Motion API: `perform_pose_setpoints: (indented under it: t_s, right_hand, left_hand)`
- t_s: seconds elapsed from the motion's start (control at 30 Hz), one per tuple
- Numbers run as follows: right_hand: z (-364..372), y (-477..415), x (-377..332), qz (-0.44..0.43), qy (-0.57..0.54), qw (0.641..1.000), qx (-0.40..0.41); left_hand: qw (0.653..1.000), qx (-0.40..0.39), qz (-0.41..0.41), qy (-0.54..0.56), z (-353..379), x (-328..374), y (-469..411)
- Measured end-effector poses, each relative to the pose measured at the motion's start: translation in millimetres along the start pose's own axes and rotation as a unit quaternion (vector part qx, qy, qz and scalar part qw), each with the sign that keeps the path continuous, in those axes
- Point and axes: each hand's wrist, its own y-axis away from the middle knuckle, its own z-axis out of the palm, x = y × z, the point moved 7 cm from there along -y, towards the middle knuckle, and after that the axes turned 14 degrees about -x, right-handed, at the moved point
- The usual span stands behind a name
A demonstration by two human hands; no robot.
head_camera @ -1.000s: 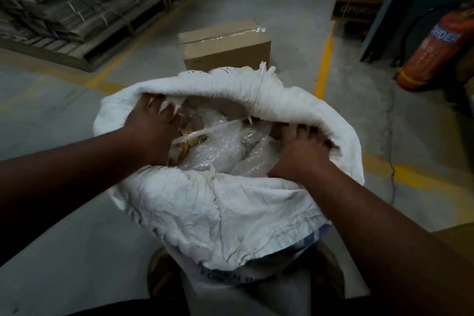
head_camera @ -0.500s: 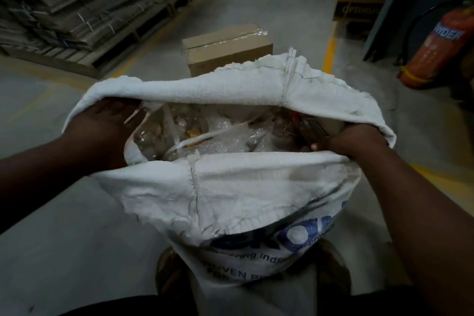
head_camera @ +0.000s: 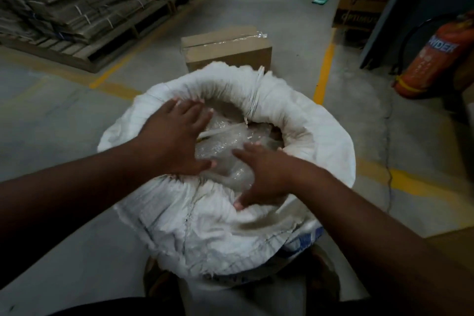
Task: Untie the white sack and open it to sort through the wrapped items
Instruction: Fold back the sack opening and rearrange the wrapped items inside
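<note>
The white woven sack (head_camera: 318,136) stands open on the floor between my feet, its rim rolled outward into a thick collar. Inside lie items wrapped in clear bubble wrap (head_camera: 225,143). My left hand (head_camera: 177,138) hovers over the left side of the mouth, fingers spread, holding nothing. My right hand (head_camera: 266,177) is spread over the near right of the opening, fingertips pointing down onto the wrapped items and the near rim. Both hands are motion-blurred.
A taped cardboard box (head_camera: 225,49) sits just beyond the sack. Pallets of flattened cartons (head_camera: 71,5) line the left. A red fire extinguisher (head_camera: 433,56) leans at the right. Yellow floor lines (head_camera: 324,69) cross the concrete; small boxes and packets lie far back.
Both hands let go of the sack's rim, which they had stretched wide, and moved inward over the opening with fingers spread. The rim is now rolled down into a round collar.
</note>
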Motion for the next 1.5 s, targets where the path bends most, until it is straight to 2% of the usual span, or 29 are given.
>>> perform_pose_setpoints:
  t_s: [0.1,0.23,0.37,0.47,0.67,0.83,1.1,1.23,1.4,1.5]
  right_hand:
    - [12.3,-9.9,-1.1,0.011,0.015,1.000,-0.014]
    - [-10.2,-10.1,36.5,0.091,-0.047,0.988,0.120]
    - [-7.7,-11.1,77.6,0.146,-0.091,0.974,0.148]
    - [-3.9,-10.4,91.2,0.193,-0.107,0.962,0.159]
    - [-10.1,-17.9,64.6,0.169,-0.062,0.967,0.181]
    - [-11.2,-24.2,47.2,0.136,-0.044,0.975,0.168]
    - [-5.4,-14.3,76.8,0.213,-0.084,0.965,0.131]
    - [-17.2,-5.0,105.3,0.246,-0.132,0.945,0.172]
    - [-20.6,1.7,108.0,0.266,-0.139,0.939,0.165]
    - [-19.5,-13.6,75.9,0.205,-0.105,0.967,0.110]
  left_hand:
    - [1.000,0.003,0.020,-0.007,-3.8,10.2,-25.5]
    - [1.000,-0.011,-0.008,-0.009,6.6,0.6,-50.4]
    - [0.999,-0.027,-0.044,-0.019,25.5,-8.2,-54.6]
    - [0.998,-0.041,-0.039,-0.025,42.6,-5.2,-48.8]
    - [0.999,-0.023,-0.025,0.009,44.9,-5.2,-37.5]
    - [0.999,-0.018,-0.034,0.016,39.2,2.5,-28.3]
    - [0.991,-0.037,-0.119,0.042,59.0,-41.9,-20.0]
    - [0.988,-0.031,-0.136,0.060,62.9,-76.1,-12.7]
    - [0.994,-0.026,-0.095,0.047,51.3,-63.1,-10.8]
    - [0.997,-0.043,-0.036,0.055,37.8,-27.5,-9.5]
